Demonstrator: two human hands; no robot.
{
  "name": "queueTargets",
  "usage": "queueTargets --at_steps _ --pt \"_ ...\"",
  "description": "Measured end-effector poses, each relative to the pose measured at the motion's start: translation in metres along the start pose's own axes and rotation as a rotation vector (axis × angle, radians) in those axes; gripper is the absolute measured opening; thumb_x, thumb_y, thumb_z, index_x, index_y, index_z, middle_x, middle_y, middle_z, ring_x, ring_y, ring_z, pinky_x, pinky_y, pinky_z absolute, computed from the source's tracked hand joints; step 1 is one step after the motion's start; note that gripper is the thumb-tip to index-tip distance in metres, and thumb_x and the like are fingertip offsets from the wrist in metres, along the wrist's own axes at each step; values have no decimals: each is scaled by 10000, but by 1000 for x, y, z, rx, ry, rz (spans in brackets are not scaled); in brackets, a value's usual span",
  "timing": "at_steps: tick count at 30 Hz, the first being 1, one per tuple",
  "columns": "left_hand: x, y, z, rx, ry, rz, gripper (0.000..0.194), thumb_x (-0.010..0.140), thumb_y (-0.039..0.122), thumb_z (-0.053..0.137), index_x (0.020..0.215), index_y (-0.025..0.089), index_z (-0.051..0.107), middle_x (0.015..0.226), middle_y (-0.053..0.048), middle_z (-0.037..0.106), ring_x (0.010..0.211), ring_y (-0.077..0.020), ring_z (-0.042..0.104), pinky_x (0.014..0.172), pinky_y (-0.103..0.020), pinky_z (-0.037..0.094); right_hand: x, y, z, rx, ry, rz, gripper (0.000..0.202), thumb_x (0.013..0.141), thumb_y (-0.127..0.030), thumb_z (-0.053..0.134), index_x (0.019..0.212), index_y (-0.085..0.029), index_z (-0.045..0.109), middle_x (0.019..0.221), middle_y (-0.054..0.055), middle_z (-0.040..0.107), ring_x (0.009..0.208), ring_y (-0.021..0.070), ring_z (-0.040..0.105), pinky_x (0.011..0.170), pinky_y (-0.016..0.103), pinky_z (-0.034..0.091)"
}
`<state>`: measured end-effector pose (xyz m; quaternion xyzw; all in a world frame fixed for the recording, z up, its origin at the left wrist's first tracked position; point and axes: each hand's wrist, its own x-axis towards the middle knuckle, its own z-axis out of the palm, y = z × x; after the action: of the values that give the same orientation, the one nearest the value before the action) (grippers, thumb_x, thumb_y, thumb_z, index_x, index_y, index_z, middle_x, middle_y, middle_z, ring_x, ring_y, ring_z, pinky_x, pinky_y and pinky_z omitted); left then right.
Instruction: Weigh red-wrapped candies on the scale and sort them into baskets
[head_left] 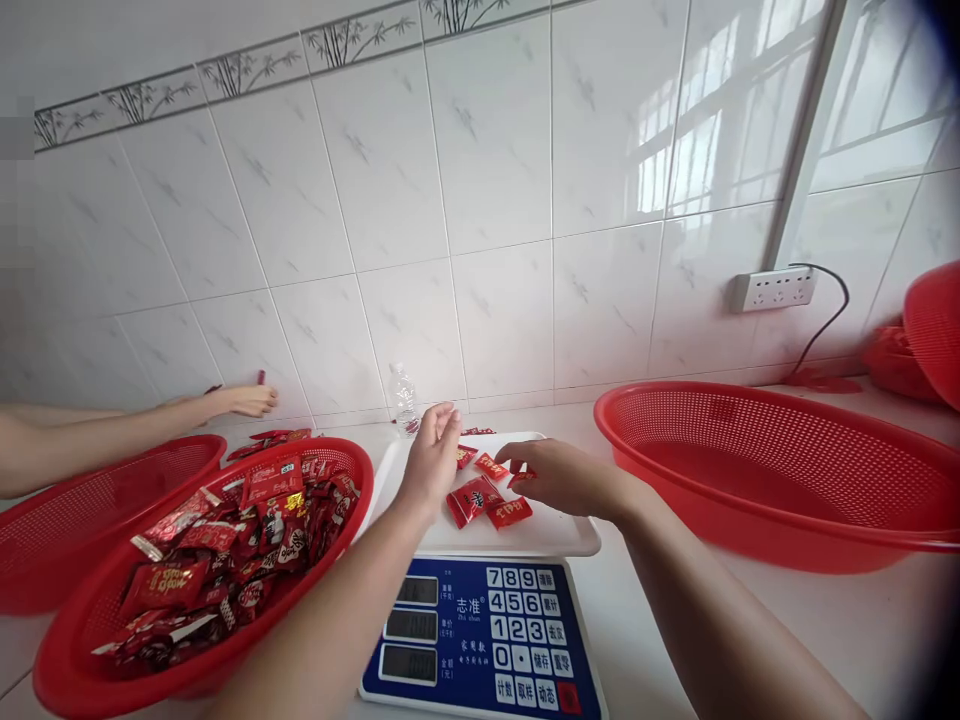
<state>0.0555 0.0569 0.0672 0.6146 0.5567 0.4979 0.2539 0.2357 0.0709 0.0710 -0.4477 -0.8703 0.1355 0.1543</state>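
Observation:
A digital weighing scale (480,640) stands in front of me, with several small red snack packets (474,500) lying on its white tray (555,535). My left hand (433,455) is raised over the tray's left side, fingers loosely bent and apart from the thumb, with nothing visible in them. Over the tray's right half, my right hand (559,478) points leftward with curved fingers. A red packet (521,478) shows at its thumb and fingers, partly covered by the hand. To the left, a red basket (352,490) is heaped with similar wrapped packets.
On the right stands a large red perforated basket (720,530). A clear plastic bottle (403,400) stands behind the tray by the tiled wall. At far left, another person's hand (251,400) reaches over a second red basket (45,570). A power strip (776,290) is on the wall.

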Motion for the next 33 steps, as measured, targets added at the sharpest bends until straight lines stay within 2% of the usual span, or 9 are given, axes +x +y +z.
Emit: queueTargets --at_steps 2,4,7,10,14,19,22,26,33 --pt "-22 2 2 -137 64 144 346 930 448 398 1198 238 455 1320 -100 521 1252 -199 464 1023 -365 389 -3 -4 -3 23 -8 -27 358 786 -216 504 1122 -247 626 1030 56 680 928 222 598 692 292 455" --pt "-44 -4 1 -138 106 283 323 930 399 433 1219 254 447 1304 -81 522 1250 -192 456 1028 -373 389 -5 -9 -5 56 -49 -79 327 765 -224 548 1076 -259 640 1024 37 681 904 209 603 687 278 450" --pt "-66 -26 -7 -28 166 446 328 936 320 445 1258 259 426 1293 -74 514 1250 -191 442 1057 -392 351 -2 -15 0 72 -148 -148 330 720 -173 594 1034 -256 654 1028 23 682 880 191 609 703 265 445" --pt "-74 -50 -16 17 239 525 352 931 266 461 1279 257 408 1271 -76 522 1235 -197 449 1065 -402 335 6 -18 12 15 -110 -153 306 743 -91 517 968 -227 673 964 42 692 846 190 615 699 276 438" --pt "-78 -66 -26 -35 287 488 327 939 252 446 1263 267 411 1219 -65 551 1189 -190 487 1054 -399 343 17 -12 22 7 42 -81 317 835 -117 416 1015 -212 658 1001 75 681 887 200 609 729 299 447" --pt "-80 -64 -28 -101 271 377 257 949 308 413 1200 264 449 1184 -63 567 1180 -201 493 1029 -410 366 21 2 21 78 211 23 329 834 -196 474 1126 -240 620 1106 69 653 934 200 603 755 314 474" --pt "-79 -63 -27 -96 247 384 281 943 328 420 1212 253 438 1194 -77 566 1190 -212 491 1010 -407 390 20 8 21 136 180 79 378 797 -200 537 1167 -243 597 1162 74 622 952 199 612 776 321 499" --pt "-77 -64 -29 -89 228 391 295 945 328 408 1226 243 426 1217 -91 555 1204 -216 484 992 -408 413 23 9 21 214 194 80 396 826 -188 495 1215 -233 552 1202 82 601 1021 177 606 782 284 524" --pt "-72 -60 -34 -111 256 344 283 944 362 387 1184 224 442 1197 -106 561 1168 -230 503 975 -446 415 30 -3 25 43 95 43 362 808 -218 523 1154 -259 620 1148 74 647 1069 249 570 860 384 469"
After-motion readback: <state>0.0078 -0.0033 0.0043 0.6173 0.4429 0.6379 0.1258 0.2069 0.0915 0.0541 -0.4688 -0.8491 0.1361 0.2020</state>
